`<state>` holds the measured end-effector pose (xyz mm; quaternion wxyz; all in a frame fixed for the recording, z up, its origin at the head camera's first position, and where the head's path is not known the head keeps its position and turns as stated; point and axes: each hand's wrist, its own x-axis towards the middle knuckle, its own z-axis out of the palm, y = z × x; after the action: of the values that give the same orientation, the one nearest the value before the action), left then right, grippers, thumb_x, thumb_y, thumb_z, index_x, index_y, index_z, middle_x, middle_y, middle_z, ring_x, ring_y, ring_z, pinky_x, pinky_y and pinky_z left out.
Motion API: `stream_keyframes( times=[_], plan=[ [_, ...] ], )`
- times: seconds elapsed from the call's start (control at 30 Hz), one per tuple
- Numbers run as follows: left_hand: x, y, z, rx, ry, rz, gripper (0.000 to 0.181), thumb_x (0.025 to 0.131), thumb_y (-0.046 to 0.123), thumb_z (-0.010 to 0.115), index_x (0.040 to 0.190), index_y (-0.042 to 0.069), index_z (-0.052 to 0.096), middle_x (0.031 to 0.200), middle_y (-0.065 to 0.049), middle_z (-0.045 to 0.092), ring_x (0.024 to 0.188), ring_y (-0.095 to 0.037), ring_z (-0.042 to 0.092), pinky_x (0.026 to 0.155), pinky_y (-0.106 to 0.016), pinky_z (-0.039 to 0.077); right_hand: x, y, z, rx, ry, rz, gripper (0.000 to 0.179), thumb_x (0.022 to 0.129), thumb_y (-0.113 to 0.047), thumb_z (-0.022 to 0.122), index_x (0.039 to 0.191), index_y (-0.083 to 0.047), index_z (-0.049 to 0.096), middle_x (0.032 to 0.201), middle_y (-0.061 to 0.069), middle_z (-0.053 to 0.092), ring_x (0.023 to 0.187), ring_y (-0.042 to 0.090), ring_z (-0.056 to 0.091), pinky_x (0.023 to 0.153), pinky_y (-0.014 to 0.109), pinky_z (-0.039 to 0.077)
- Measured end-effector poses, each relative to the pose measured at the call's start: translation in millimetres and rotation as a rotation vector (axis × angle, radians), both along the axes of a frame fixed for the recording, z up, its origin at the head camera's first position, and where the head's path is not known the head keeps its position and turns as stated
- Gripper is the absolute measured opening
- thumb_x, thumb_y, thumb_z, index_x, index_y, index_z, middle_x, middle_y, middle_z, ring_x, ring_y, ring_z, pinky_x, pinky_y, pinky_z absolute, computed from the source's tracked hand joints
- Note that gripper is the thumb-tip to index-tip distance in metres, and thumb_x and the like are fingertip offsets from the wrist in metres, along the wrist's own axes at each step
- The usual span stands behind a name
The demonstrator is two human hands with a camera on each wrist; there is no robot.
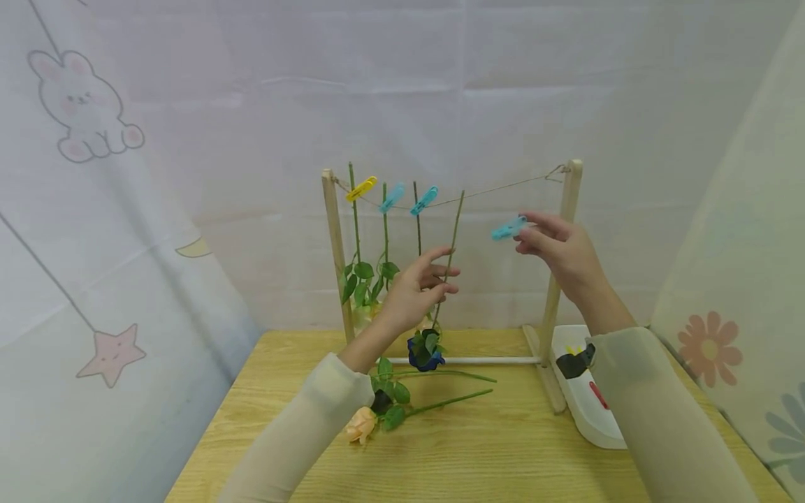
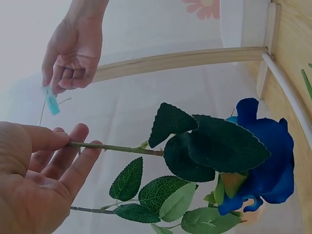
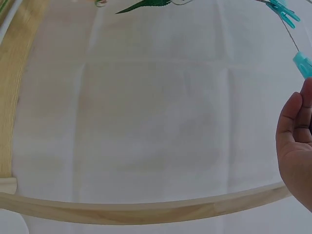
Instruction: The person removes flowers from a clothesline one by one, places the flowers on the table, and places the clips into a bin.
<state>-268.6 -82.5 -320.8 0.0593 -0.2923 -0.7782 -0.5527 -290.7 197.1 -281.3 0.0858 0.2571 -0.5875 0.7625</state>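
Note:
My left hand (image 1: 416,290) pinches the green stem (image 1: 451,257) of a blue rose (image 1: 425,351), holding it head-down against the string (image 1: 503,187) of a small wooden rack (image 1: 569,209). In the left wrist view the stem (image 2: 117,148) lies between thumb and fingers, with the blue rose (image 2: 268,165) at right. My right hand (image 1: 556,246) pinches a light blue clothespin (image 1: 508,228) just right of the stem, below the string. The same light blue clothespin (image 2: 50,101) (image 3: 303,65) shows in both wrist views. Three stems hang on the string from a yellow peg (image 1: 361,188) and two blue pegs (image 1: 391,198).
On the wooden table (image 1: 503,454) lie a peach rose (image 1: 361,425) and another stem with leaves (image 1: 434,405). A white tray (image 1: 588,412) with more pegs sits at the rack's right foot. White cloth walls with cartoon prints stand all around.

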Motion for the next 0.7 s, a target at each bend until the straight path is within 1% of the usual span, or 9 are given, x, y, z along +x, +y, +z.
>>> stream_keyframes(
  times=[0.13, 0.2, 0.27, 0.33, 0.37, 0.4, 0.5, 0.63, 0.7],
  plan=[
    [1.2, -3.8, -2.0, -0.010, 0.011, 0.002, 0.062, 0.099, -0.003, 0.059, 0.153, 0.025, 0.045, 0.127, -0.011, 0.069, 0.098, -0.021, 0.074, 0.080, -0.037, 0.062, 0.4, 4.0, -5.3, 0.017, 0.002, 0.002, 0.028, 0.096, 0.004, 0.064, 0.124, 0.003, 0.067, 0.092, 0.003, 0.075, 0.077, 0.015, 0.072, 0.081, 0.026, 0.060],
    [2.2, -5.5, -2.5, -0.016, 0.013, 0.008, 0.063, 0.099, -0.003, 0.059, 0.152, 0.027, 0.045, 0.127, -0.012, 0.069, 0.098, -0.020, 0.074, 0.079, -0.038, 0.062, 1.0, 6.1, -7.7, 0.015, 0.001, 0.004, 0.028, 0.096, 0.005, 0.064, 0.124, 0.002, 0.068, 0.092, 0.003, 0.075, 0.077, 0.014, 0.072, 0.081, 0.026, 0.060],
    [2.9, -6.9, -3.0, -0.026, 0.020, 0.012, 0.064, 0.099, -0.003, 0.059, 0.153, 0.027, 0.045, 0.127, -0.012, 0.069, 0.098, -0.020, 0.074, 0.073, -0.035, 0.061, 1.4, 8.5, -10.6, 0.006, 0.001, 0.007, 0.027, 0.096, 0.005, 0.064, 0.123, 0.002, 0.068, 0.091, 0.004, 0.076, 0.077, 0.015, 0.072, 0.081, 0.026, 0.059],
    [4.2, -8.0, -3.4, -0.042, 0.032, 0.017, 0.064, 0.099, -0.004, 0.059, 0.153, 0.027, 0.045, 0.126, -0.011, 0.069, 0.098, -0.020, 0.074, 0.063, -0.029, 0.058, 2.5, 11.0, -13.8, 0.002, 0.002, 0.007, 0.026, 0.096, 0.005, 0.063, 0.122, 0.002, 0.068, 0.091, 0.004, 0.076, 0.077, 0.015, 0.072, 0.081, 0.025, 0.059],
    [4.8, -8.5, -3.7, -0.049, 0.036, 0.018, 0.064, 0.099, -0.004, 0.059, 0.153, 0.027, 0.044, 0.127, -0.011, 0.069, 0.099, -0.020, 0.074, 0.058, -0.026, 0.054, 2.9, 12.2, -15.7, 0.003, 0.004, 0.004, 0.026, 0.096, 0.006, 0.063, 0.121, 0.002, 0.069, 0.090, 0.004, 0.075, 0.077, 0.015, 0.072, 0.081, 0.025, 0.059],
    [5.3, -9.0, -4.2, -0.060, 0.044, 0.020, 0.064, 0.099, -0.005, 0.059, 0.153, 0.027, 0.044, 0.126, -0.010, 0.069, 0.099, -0.020, 0.074, 0.056, -0.023, 0.051, 3.3, 13.5, -17.6, 0.001, 0.005, 0.004, 0.025, 0.096, 0.006, 0.062, 0.120, 0.001, 0.069, 0.090, 0.004, 0.075, 0.076, 0.015, 0.072, 0.081, 0.025, 0.059],
    [7.7, -10.2, -5.7, -0.099, 0.071, 0.031, 0.064, 0.099, -0.005, 0.059, 0.153, 0.025, 0.044, 0.125, -0.009, 0.070, 0.098, -0.020, 0.074, 0.046, -0.021, 0.041, 4.5, 17.7, -23.6, -0.001, 0.001, 0.004, 0.025, 0.097, 0.007, 0.061, 0.120, 0.001, 0.069, 0.090, 0.004, 0.075, 0.077, 0.015, 0.072, 0.081, 0.025, 0.059],
    [10.9, -12.1, -7.6, -0.145, 0.088, 0.035, 0.064, 0.099, -0.005, 0.059, 0.154, 0.023, 0.042, 0.125, -0.009, 0.070, 0.098, -0.019, 0.073, 0.043, -0.022, 0.037, 6.3, 23.9, -31.0, -0.006, -0.015, 0.011, 0.027, 0.097, 0.007, 0.061, 0.124, 0.003, 0.067, 0.092, 0.004, 0.075, 0.078, 0.015, 0.072, 0.082, 0.025, 0.059],
    [12.6, -13.2, -8.4, -0.165, 0.097, 0.035, 0.065, 0.099, -0.005, 0.059, 0.155, 0.022, 0.042, 0.125, -0.011, 0.069, 0.098, -0.020, 0.073, 0.045, -0.022, 0.042, 7.3, 26.7, -33.9, -0.003, -0.015, 0.011, 0.028, 0.097, 0.006, 0.061, 0.124, 0.003, 0.067, 0.092, 0.004, 0.075, 0.078, 0.015, 0.072, 0.082, 0.025, 0.059]
  ],
)
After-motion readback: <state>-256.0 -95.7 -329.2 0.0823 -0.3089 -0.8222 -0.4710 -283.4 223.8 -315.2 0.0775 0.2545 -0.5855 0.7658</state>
